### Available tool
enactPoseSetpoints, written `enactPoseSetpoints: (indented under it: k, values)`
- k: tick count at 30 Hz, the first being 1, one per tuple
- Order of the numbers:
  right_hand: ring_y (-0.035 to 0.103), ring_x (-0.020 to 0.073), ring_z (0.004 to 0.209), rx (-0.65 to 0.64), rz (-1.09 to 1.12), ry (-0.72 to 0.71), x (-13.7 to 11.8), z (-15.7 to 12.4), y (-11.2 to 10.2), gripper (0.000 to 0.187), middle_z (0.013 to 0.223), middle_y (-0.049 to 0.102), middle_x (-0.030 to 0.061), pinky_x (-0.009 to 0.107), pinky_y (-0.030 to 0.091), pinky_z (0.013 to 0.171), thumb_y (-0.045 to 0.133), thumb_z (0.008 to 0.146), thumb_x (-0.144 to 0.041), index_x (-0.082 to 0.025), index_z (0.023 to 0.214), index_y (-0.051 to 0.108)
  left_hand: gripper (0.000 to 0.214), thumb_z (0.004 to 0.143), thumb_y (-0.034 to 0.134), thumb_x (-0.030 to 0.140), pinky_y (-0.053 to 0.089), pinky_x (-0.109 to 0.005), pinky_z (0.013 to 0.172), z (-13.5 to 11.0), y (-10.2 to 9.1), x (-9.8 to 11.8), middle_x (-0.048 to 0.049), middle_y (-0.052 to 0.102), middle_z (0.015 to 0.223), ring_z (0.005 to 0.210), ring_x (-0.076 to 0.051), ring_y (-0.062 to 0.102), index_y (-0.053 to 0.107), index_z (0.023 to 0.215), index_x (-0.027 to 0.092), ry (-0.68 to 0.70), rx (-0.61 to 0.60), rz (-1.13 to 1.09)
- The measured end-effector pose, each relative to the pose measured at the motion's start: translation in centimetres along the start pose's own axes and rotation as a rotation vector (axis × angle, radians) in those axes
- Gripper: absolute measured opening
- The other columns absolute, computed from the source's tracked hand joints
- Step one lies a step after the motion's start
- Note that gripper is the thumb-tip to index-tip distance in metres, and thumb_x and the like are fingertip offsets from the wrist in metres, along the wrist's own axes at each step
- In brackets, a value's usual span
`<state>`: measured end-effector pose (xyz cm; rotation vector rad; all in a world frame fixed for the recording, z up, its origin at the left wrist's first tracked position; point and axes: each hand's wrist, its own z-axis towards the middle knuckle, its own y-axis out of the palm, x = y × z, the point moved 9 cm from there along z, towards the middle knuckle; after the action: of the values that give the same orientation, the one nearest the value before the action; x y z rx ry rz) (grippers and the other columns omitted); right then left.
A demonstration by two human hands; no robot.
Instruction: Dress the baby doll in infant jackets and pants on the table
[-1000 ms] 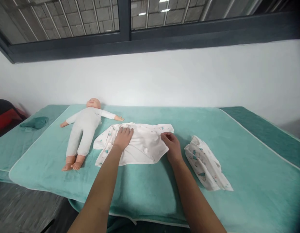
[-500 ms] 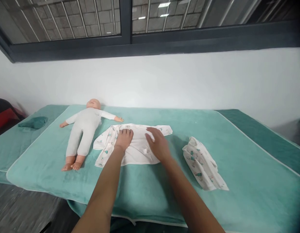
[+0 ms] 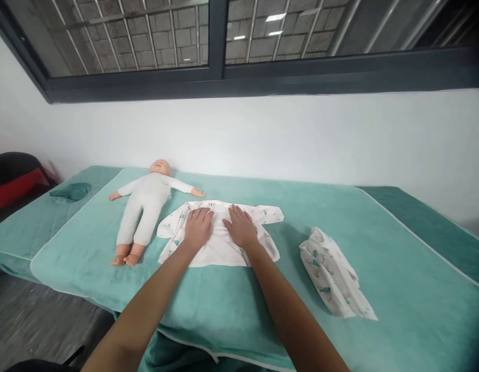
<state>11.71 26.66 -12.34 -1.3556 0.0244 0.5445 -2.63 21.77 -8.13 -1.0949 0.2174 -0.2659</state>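
Spreading out under both hands, the green cover (image 3: pixel 223 305) could be dragged into bumps if pressed and pushed hard. The doll (image 3: pixel 148 194), to the left of the hands, might be knocked if the shirt (image 3: pixel 219 253) were slid that way. The shirt is laid out beneath the left hand (image 3: pixel 199 225) and right hand (image 3: pixel 241 225); creases could be made by rubbing. Both hands are placed flat, palms down, with nothing gripped. Fuzz can be seen on the cover, a smooth round head (image 3: pixel 160 166) on the doll, thin-looking cloth on the shirt, and lumpy folds on the bundle (image 3: pixel 336 274), right of the hands.
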Motion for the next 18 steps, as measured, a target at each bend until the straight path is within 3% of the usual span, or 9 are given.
enactPoseSetpoints:
  k: [2, 4, 6, 9, 11, 14, 16, 18]
  values:
    - [0.027, 0.0275, 0.153, 0.005, 0.007, -0.003, 0.0, 0.0, 0.0, 0.058, 0.163, 0.034, 0.0139, 0.047, 0.020, 0.123, 0.034, 0.102, -0.043, -0.013, 0.151, 0.044, 0.039, 0.092, 0.042, 0.008, 0.041, -0.043, 0.109, -3.1, -2.5, -3.0, -0.0099, 0.062, 0.135, 0.130, -0.026, 0.052, 0.063, 0.122, 0.021, -0.136, 0.140, -0.108]
    - [0.028, 0.0275, 0.153, 0.015, 0.015, -0.005, 0.0, 0.0, -0.1, 0.057, 0.162, 0.036, 0.0134, 0.048, 0.021, 0.123, 0.036, 0.101, -0.041, -0.013, 0.150, 0.045, 0.040, 0.089, 0.041, 0.007, 0.042, -0.044, 0.110, -6.6, -3.8, -7.0, -0.0095, 0.064, 0.131, 0.127, -0.026, 0.054, 0.065, 0.118, 0.021, -0.302, 0.220, -0.184]
    - [0.031, 0.0271, 0.151, 0.036, 0.034, -0.006, 0.1, 0.0, -0.2, 0.054, 0.161, 0.039, 0.0121, 0.048, 0.023, 0.123, 0.038, 0.101, -0.038, -0.015, 0.148, 0.047, 0.041, 0.088, 0.041, 0.008, 0.044, -0.044, 0.111, -9.4, -3.9, -10.9, -0.0101, 0.063, 0.131, 0.127, -0.026, 0.056, 0.064, 0.120, 0.021, -0.439, 0.237, -0.273]
    - [0.037, 0.0262, 0.147, 0.088, 0.078, -0.020, 0.3, -0.1, -0.6, 0.048, 0.157, 0.046, 0.0108, 0.046, 0.029, 0.121, 0.039, 0.099, -0.034, -0.017, 0.143, 0.052, 0.043, 0.090, 0.054, 0.025, 0.040, -0.047, 0.117, -11.1, -2.5, -14.0, -0.0096, 0.058, 0.143, 0.136, -0.027, 0.051, 0.057, 0.133, 0.023, -0.476, 0.118, -0.408]
    - [0.041, 0.0262, 0.144, 0.121, 0.103, -0.036, 0.4, -0.2, -0.7, 0.045, 0.152, 0.050, 0.0113, 0.046, 0.032, 0.120, 0.040, 0.098, -0.031, -0.018, 0.139, 0.056, 0.057, 0.086, 0.064, 0.033, 0.038, -0.048, 0.120, -11.2, -1.9, -14.7, -0.0095, 0.053, 0.150, 0.140, -0.028, 0.048, 0.052, 0.141, 0.024, -0.479, 0.027, -0.472]
    - [0.044, 0.0274, 0.140, 0.146, 0.121, -0.049, 0.4, -0.2, -0.8, 0.042, 0.147, 0.054, 0.0125, 0.047, 0.034, 0.118, 0.042, 0.097, -0.028, -0.019, 0.133, 0.060, 0.070, 0.080, 0.069, 0.031, 0.039, -0.046, 0.119, -10.8, -1.8, -14.0, -0.0086, 0.046, 0.157, 0.144, -0.028, 0.045, 0.048, 0.147, 0.026, -0.401, -0.108, -0.555]
    - [0.044, 0.0272, 0.139, 0.147, 0.128, -0.047, 0.4, -0.2, -0.8, 0.040, 0.145, 0.055, 0.0123, 0.047, 0.035, 0.118, 0.042, 0.096, -0.027, -0.019, 0.131, 0.060, 0.067, 0.080, 0.066, 0.028, 0.040, -0.043, 0.119, -10.5, -2.2, -13.3, -0.0070, 0.046, 0.157, 0.145, -0.026, 0.044, 0.050, 0.146, 0.028, -0.347, -0.145, -0.592]
    - [0.045, 0.0265, 0.138, 0.141, 0.130, -0.043, 0.4, -0.2, -0.8, 0.039, 0.143, 0.056, 0.0114, 0.046, 0.036, 0.117, 0.042, 0.096, -0.026, -0.019, 0.129, 0.061, 0.050, 0.084, 0.060, 0.027, 0.040, -0.044, 0.119, -10.2, -2.6, -13.4, -0.0069, 0.053, 0.151, 0.141, -0.026, 0.049, 0.061, 0.134, 0.026, -0.356, -0.089, -0.606]
